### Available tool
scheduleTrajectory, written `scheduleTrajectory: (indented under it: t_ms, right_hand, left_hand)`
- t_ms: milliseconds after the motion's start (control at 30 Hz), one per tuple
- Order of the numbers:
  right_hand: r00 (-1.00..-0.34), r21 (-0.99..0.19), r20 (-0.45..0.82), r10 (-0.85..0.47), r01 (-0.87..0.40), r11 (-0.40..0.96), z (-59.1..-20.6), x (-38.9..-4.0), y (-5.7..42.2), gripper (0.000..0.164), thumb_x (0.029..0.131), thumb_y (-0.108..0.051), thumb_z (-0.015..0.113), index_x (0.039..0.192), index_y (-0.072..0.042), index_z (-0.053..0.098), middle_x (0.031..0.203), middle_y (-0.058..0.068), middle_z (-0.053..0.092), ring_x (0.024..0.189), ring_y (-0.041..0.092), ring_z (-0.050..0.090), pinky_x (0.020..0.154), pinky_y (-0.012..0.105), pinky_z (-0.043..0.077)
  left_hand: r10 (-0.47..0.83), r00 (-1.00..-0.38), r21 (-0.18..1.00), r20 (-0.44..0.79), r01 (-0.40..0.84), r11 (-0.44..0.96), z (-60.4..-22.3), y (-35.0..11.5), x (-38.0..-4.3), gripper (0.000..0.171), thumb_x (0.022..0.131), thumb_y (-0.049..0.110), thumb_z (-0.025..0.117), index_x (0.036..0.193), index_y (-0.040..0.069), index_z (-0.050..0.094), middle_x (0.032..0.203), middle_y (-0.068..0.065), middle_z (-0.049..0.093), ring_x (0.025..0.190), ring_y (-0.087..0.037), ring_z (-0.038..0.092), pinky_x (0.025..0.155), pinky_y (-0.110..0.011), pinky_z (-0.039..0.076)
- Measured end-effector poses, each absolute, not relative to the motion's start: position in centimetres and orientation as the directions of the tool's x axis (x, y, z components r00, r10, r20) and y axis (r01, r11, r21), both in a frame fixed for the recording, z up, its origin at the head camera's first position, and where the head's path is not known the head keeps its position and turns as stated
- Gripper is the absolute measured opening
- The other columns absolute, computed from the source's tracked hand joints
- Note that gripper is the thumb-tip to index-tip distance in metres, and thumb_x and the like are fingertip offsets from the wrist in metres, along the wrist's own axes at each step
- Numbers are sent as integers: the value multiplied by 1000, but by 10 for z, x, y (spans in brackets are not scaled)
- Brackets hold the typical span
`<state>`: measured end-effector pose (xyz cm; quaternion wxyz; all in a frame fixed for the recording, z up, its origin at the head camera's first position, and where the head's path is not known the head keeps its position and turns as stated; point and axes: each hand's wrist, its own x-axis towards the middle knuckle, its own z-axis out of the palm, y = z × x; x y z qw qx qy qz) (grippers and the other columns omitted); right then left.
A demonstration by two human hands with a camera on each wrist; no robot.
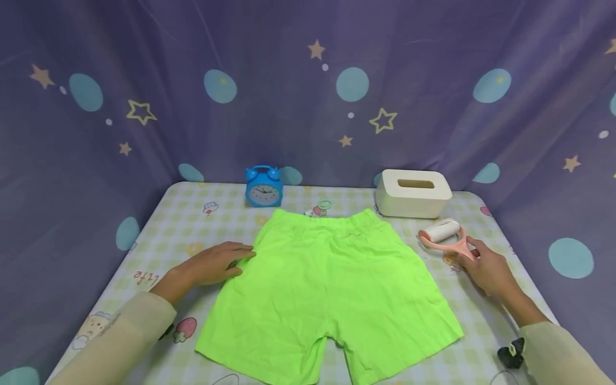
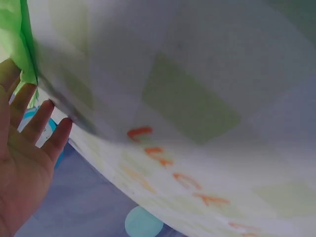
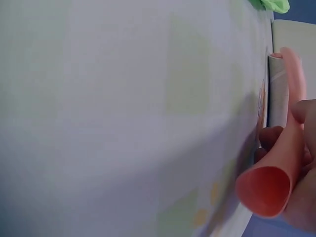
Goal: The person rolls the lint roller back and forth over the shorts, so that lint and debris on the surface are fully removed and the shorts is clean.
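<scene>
You wear long, plain sleeves in a pale cream or beige, the left sleeve (image 1: 120,342) and the right sleeve (image 1: 563,350) matching in colour. Each looks loose and ends in a simple edge short of the wrist, leaving your left hand (image 1: 216,263) and right hand (image 1: 490,270) bare. Beside your right cuff sits a small, blocky black device (image 1: 510,357) with a pale patch; at your left cuff only a dark sliver (image 1: 166,332) shows, too little to identify.
</scene>
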<state>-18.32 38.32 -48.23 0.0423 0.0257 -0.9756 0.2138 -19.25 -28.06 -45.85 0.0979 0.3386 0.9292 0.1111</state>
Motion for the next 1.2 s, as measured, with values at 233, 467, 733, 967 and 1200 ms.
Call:
scheduleTrajectory:
  t_ms: [233,467,733,967,1200]
  right_hand:
    - [-972,-389,232,-26,-117,914,-490,-179,383,49,102,-30,62,127,11,59,88,26,71,71,42,67,59,51,49]
    - [-962,-352,272,-24,-123,928,-493,-182,379,50,100,-33,64,124,11,60,97,34,70,79,55,66,66,64,49]
    - [-938,-334,342,-63,-184,925,-485,-180,379,45,96,-25,71,124,9,62,82,23,70,68,47,65,59,59,47]
    - [-935,-359,294,-201,-302,883,-458,-195,359,49,100,-26,67,135,7,57,81,12,70,59,13,56,54,32,41]
    - [-925,-378,213,-316,-376,846,-440,-217,311,50,102,-34,63,139,-2,56,65,-1,52,55,12,43,54,29,35]
  left_hand:
    - [627,-755,319,-192,556,767,-452,-282,-195,57,96,22,72,149,13,54,155,-13,50,143,-41,44,113,-59,40]
    - [612,-759,381,-222,510,771,-450,-285,-196,63,92,27,77,149,14,54,157,-12,47,145,-41,41,113,-60,39]
    - [622,-752,374,-219,524,765,-451,-280,-197,63,92,27,77,149,13,54,158,-13,46,145,-42,40,113,-61,38]
    - [634,-746,345,-204,552,759,-449,-277,-194,61,92,25,76,148,10,55,156,-15,47,143,-43,42,112,-61,39]
    - [620,-753,340,-220,537,772,-451,-277,-191,61,93,24,75,149,11,53,157,-16,46,145,-42,41,115,-59,37]
